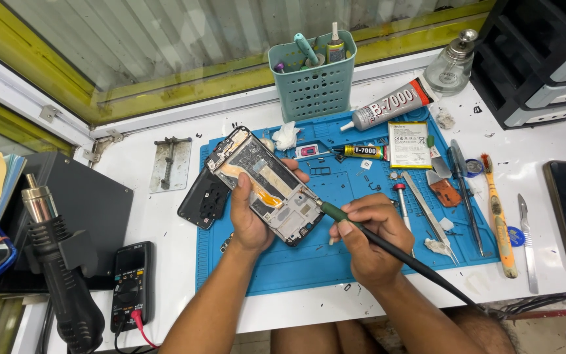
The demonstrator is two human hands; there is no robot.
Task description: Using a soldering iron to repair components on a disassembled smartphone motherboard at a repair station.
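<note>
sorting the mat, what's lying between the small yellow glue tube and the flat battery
Head view: between the yellow glue tube and the battery, only bare blue mat.

On the white bench we see a blue work mat (pixel 296 262) bearing two glue tubes, one grey (pixel 388 105) and one small yellow (pixel 360 152), a flat battery (pixel 409 144) and tweezers (pixel 430 216); behind it stand a teal tool basket (pixel 312 82) and a glass bottle (pixel 452 65) (far right); at left lie a multimeter (pixel 131 283), a hot-air gun (pixel 57 262) and a black back cover (pixel 204 198)
</note>
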